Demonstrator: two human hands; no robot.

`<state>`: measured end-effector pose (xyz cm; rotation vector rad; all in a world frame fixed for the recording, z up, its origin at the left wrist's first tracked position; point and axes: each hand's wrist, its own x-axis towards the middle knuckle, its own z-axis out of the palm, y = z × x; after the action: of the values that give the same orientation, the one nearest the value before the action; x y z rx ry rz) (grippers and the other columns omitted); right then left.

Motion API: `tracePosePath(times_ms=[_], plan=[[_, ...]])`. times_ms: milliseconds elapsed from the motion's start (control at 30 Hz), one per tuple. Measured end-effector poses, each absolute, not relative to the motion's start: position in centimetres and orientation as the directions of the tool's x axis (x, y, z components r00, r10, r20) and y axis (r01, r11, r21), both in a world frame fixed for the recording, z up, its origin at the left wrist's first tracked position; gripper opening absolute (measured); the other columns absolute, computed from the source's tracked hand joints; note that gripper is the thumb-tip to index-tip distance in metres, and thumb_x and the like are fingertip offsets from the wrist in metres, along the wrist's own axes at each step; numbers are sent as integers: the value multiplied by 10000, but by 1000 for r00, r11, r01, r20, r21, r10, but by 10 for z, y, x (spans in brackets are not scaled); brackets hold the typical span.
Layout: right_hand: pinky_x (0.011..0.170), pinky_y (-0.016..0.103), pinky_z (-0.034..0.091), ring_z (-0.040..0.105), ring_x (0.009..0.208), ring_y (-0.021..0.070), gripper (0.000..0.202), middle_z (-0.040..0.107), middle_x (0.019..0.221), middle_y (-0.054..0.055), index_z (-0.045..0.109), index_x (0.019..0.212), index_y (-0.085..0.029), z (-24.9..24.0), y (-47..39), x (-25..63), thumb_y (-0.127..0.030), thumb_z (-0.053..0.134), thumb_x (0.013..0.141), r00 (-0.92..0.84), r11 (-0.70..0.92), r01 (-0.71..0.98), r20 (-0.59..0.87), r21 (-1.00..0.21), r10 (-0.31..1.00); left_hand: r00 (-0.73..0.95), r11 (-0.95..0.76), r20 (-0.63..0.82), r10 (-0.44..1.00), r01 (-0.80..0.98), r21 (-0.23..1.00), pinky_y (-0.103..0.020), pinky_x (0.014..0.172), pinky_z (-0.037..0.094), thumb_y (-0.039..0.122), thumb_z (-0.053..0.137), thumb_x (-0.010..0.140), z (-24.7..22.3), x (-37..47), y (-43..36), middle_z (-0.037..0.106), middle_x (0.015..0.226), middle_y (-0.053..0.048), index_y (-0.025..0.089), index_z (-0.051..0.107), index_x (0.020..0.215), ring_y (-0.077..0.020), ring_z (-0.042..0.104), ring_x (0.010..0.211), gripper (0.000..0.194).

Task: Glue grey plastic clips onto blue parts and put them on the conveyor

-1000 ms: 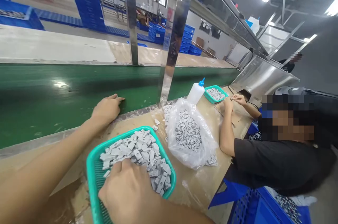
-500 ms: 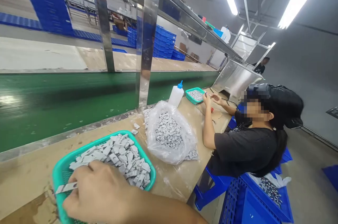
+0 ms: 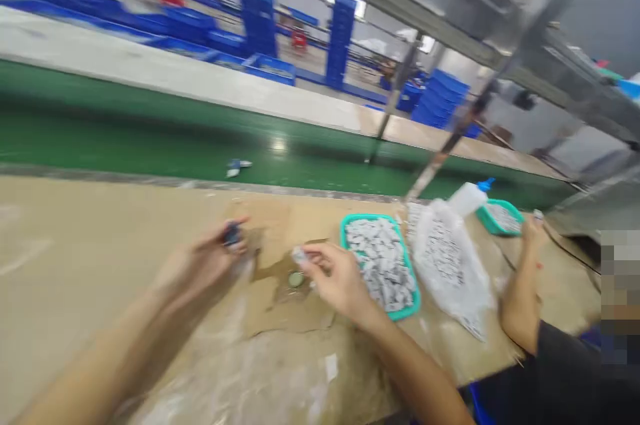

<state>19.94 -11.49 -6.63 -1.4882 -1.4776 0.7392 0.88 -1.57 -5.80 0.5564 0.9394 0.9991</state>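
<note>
My left hand (image 3: 210, 261) is closed around a small dark piece (image 3: 232, 233), blurred, above the brown table. To its right, my right hand (image 3: 340, 278) pinches a small light-grey piece (image 3: 300, 255) between thumb and fingers. Under that piece lies a small round greenish disc (image 3: 295, 279) on a worn patch of cardboard (image 3: 270, 318). Close beside my right hand stands a green basket (image 3: 416, 301) heaped with light-grey pieces (image 3: 380, 255).
Right of the basket sit a clear plastic bag (image 3: 470, 298) of grey pieces and a white bottle (image 3: 465, 199). A co-worker's arm (image 3: 520, 305) reaches near a second green basket (image 3: 493, 228). Behind the table runs a green conveyor belt (image 3: 310, 161) with a small item (image 3: 237, 167) on it.
My view has swung left, so the basket now appears farther right. My right hand has left the basket with a grey piece. My left hand has come into view holding a dark piece.
</note>
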Motion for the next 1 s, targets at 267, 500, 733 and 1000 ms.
tracePosePath(times_ms=[267,500,733,1000], plan=[[750,285,560,688,796,168,183,743,914,58,724,997,-201,-79,-124,205,-254,587,888,-13,174,663,222,-728,975,333,441,-313,889,-447,778,-268,725,593,140,857,618,-90,-6,-10,721,820,-72,120,736,976,-159,688,740,378],[659,263,563,691,699,157,210,759,876,70,723,1007,-162,-84,-125,204,-286,622,872,-57,170,783,203,-598,978,414,463,-267,870,-501,731,-329,855,567,89,855,587,-109,-8,-4,733,839,-90,93,748,826,-166,688,769,262],[704,285,581,710,737,168,191,766,868,70,770,974,-186,-87,-124,203,-248,600,913,-196,320,831,298,-455,934,462,473,-239,854,-498,727,-357,882,545,71,830,611,-111,-13,0,710,805,-79,73,743,805,-142,659,737,213],[663,249,581,711,726,150,161,763,850,55,777,958,-181,-89,-124,199,-183,629,894,-238,351,848,308,-396,921,479,502,-261,838,-490,713,-276,820,533,66,841,580,-106,-9,-8,706,790,-78,73,743,762,-124,648,745,207]])
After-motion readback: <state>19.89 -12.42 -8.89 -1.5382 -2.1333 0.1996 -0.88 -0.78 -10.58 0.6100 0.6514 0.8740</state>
